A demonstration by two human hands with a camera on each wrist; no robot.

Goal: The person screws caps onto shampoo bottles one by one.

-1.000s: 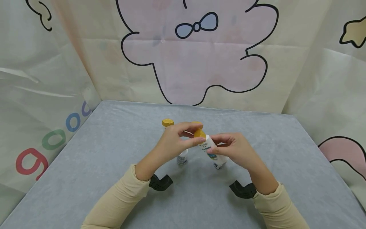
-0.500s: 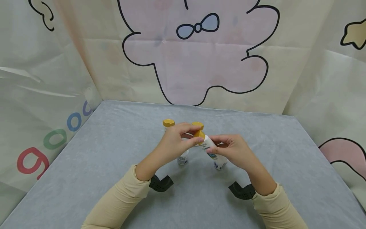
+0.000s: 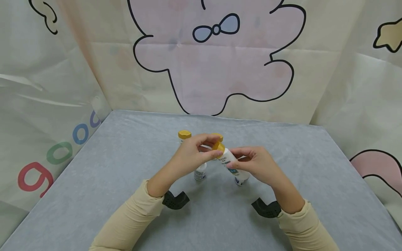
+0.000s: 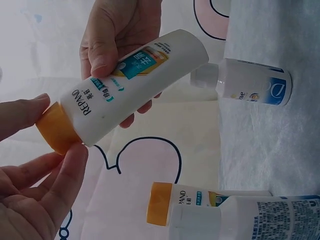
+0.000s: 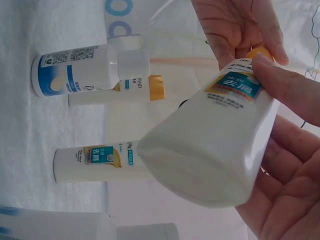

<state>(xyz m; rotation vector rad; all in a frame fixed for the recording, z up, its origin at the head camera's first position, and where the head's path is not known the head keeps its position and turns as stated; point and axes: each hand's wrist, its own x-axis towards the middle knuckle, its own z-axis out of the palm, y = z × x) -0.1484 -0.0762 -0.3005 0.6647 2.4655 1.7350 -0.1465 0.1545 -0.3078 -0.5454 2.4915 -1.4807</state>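
A white shampoo bottle (image 4: 135,75) with a gold cap (image 4: 57,129) and a teal label is held tilted in the air, cap toward the left hand. My left hand (image 3: 191,153) pinches the cap between thumb and fingers. Around the bottle's body, the thumb and fingers of my right hand (image 3: 257,162) keep a grip, with the thumb on the label side. In the right wrist view the bottle's rounded base faces the camera. The cap sits on the bottle's neck.
Two gold-capped bottles (image 5: 100,162) (image 5: 120,95) stand toward the back of the grey cloth-covered table (image 3: 201,223). Nearer stand two white-capped bottles with blue markings, one on the left (image 3: 200,173) and one on the right (image 3: 241,179). A printed curtain (image 3: 103,59) surrounds the table.
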